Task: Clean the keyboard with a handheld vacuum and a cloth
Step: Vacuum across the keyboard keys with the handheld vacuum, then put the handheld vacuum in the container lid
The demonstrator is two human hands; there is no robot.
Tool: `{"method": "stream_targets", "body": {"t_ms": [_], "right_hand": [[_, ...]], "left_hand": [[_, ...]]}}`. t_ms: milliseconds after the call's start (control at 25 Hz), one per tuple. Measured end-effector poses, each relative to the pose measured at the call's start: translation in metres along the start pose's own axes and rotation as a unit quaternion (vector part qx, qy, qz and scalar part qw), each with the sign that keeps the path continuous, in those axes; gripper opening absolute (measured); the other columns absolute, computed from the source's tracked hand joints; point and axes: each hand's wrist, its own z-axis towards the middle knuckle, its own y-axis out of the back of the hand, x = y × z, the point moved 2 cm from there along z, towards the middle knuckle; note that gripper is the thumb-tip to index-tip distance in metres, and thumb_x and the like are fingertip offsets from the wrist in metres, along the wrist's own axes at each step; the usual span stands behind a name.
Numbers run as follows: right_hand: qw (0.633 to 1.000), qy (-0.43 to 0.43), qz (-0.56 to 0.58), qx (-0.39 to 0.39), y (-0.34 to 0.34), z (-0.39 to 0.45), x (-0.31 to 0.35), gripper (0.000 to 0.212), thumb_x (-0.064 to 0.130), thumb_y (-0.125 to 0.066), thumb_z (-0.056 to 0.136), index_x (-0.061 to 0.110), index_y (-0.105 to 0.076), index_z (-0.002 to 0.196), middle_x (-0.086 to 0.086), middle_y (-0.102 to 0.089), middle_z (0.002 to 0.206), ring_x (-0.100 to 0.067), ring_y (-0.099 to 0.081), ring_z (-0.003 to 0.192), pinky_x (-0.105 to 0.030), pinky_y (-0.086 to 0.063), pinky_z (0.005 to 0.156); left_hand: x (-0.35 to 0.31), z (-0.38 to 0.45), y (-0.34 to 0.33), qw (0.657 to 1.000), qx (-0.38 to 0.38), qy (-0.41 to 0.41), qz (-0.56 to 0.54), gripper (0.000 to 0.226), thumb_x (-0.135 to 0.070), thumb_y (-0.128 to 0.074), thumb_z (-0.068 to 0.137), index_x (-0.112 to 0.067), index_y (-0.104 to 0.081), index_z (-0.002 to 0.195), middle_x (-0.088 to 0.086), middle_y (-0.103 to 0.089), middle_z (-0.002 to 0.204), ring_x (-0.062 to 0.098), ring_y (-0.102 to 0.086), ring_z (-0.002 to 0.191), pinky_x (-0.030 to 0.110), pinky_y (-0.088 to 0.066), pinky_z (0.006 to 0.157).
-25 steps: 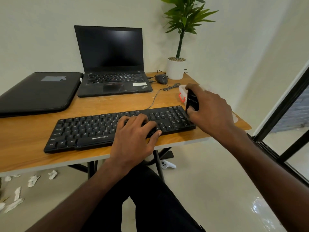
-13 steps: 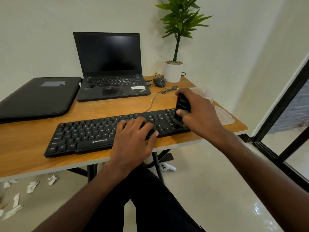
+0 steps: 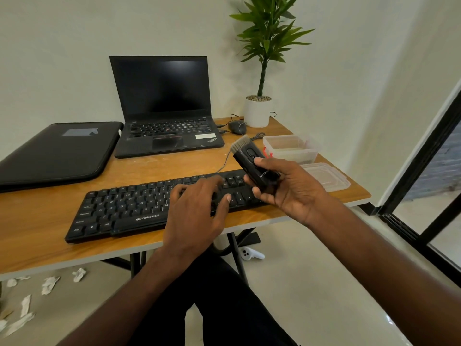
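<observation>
Left hand (image 3: 197, 213) lies flat, fingers spread; right hand (image 3: 289, 188) raised, fingers curled in a grip.

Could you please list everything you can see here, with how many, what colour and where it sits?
keyboard: one, black, front of table
vacuum: one, black, brush tip, in right grip
laptop: one, black, open, rear centre
sleeve case: one, black, rear left
mouse: one, dark, beside pot
plant: one, green, white pot, rear right
tub: one, clear, right
lid: one, clear, right edge
table: one, wooden
paper scraps: several, white, floor
controller: one, white, floor
left hand: on keyboard
right hand: holding vacuum
</observation>
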Motion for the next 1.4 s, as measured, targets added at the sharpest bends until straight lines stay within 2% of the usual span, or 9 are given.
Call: {"method": "stream_targets", "body": {"t_ms": [200,400,600,800,880,1040,1160,1320,1400], "right_hand": [[1.0,-0.006,-0.014,0.026,-0.002,0.002,-0.004,0.032,0.016,-0.073,0.092,0.01,-0.065,0.122,-0.015,-0.072,0.111,-0.024,-0.071,0.095,-0.029,-0.057,0.061],[0.994,0.009,-0.105,0.017,-0.004,0.003,-0.01,0.049,0.036,-0.08,0.086,0.008,-0.07,0.124,-0.019,-0.073,0.117,-0.022,-0.067,0.087,-0.025,-0.05,0.055],[0.995,0.034,-0.094,0.011,-0.001,0.004,-0.009,0.035,0.028,-0.078,0.089,0.005,-0.073,0.115,-0.026,-0.072,0.116,-0.026,-0.065,0.083,-0.026,-0.048,0.053],[0.995,0.041,-0.084,0.039,0.002,0.006,-0.006,0.033,0.017,-0.07,0.094,-0.004,-0.068,0.12,-0.031,-0.068,0.108,-0.019,-0.064,0.067,-0.029,-0.048,0.061],[0.993,0.035,-0.085,0.068,0.003,0.007,-0.004,0.033,0.013,-0.065,0.097,-0.003,-0.067,0.126,-0.025,-0.067,0.109,-0.021,-0.064,0.076,-0.027,-0.05,0.06],[0.99,0.014,-0.099,0.096,0.003,0.009,-0.004,0.035,0.011,-0.067,0.096,0.002,-0.065,0.13,-0.022,-0.07,0.115,-0.028,-0.066,0.089,-0.027,-0.053,0.059],[0.988,0.003,-0.122,0.089,-0.002,0.01,-0.008,0.043,0.012,-0.072,0.092,-0.001,-0.059,0.131,-0.026,-0.068,0.119,-0.032,-0.068,0.089,-0.029,-0.052,0.056],[0.997,0.049,-0.055,0.02,-0.002,0.014,-0.008,0.052,0.007,-0.079,0.087,0.006,-0.054,0.132,-0.024,-0.068,0.122,-0.035,-0.074,0.1,-0.029,-0.057,0.061],[0.996,0.081,-0.04,0.009,0.003,0.016,0.001,0.061,0.003,-0.08,0.084,0.007,-0.051,0.138,-0.021,-0.069,0.123,-0.035,-0.074,0.104,-0.027,-0.059,0.066]], "left_hand": [[-0.015,-0.002,-0.004,0.996,-0.013,0.031,-0.077,0.051,-0.052,-0.045,0.107,-0.025,-0.047,0.151,-0.013,-0.066,0.119,0.007,-0.061,0.113,0.049,-0.035,0.117],[-0.033,0.0,-0.005,0.969,-0.025,0.041,-0.241,0.038,-0.045,-0.054,0.108,-0.032,-0.055,0.144,-0.018,-0.07,0.119,0.007,-0.067,0.112,0.056,-0.052,0.1],[-0.037,-0.001,-0.002,0.965,-0.015,0.05,-0.258,0.034,-0.05,-0.052,0.108,-0.036,-0.055,0.139,-0.021,-0.069,0.119,0.004,-0.066,0.115,0.055,-0.052,0.102],[-0.041,0.003,0.003,0.959,-0.028,0.053,-0.277,0.027,-0.047,-0.053,0.107,-0.03,-0.061,0.126,-0.021,-0.07,0.111,0.002,-0.066,0.11,0.04,-0.056,0.095],[-0.04,0.005,0.004,0.956,-0.036,0.061,-0.283,0.027,-0.047,-0.053,0.107,-0.027,-0.063,0.123,-0.02,-0.07,0.107,0.001,-0.067,0.106,0.034,-0.056,0.089],[-0.033,0.013,0.008,0.948,0.011,0.09,-0.305,0.066,-0.065,-0.051,0.103,-0.025,-0.043,0.156,-0.017,-0.068,0.122,-0.003,-0.066,0.111,0.021,-0.056,0.09],[-0.03,0.021,0.015,0.934,0.066,0.09,-0.34,0.07,-0.057,-0.053,0.103,-0.026,-0.034,0.163,-0.018,-0.061,0.126,-0.012,-0.058,0.113,0.007,-0.048,0.091],[-0.024,0.033,0.021,0.929,0.03,0.105,-0.354,0.048,-0.036,-0.071,0.101,-0.025,-0.056,0.145,-0.015,-0.065,0.119,0.002,-0.064,0.11,0.032,-0.06,0.094],[-0.029,0.044,0.019,0.931,-0.001,0.127,-0.343,0.048,-0.03,-0.077,0.096,-0.026,-0.06,0.141,-0.013,-0.067,0.114,0.005,-0.066,0.105,0.031,-0.061,0.088]]}}
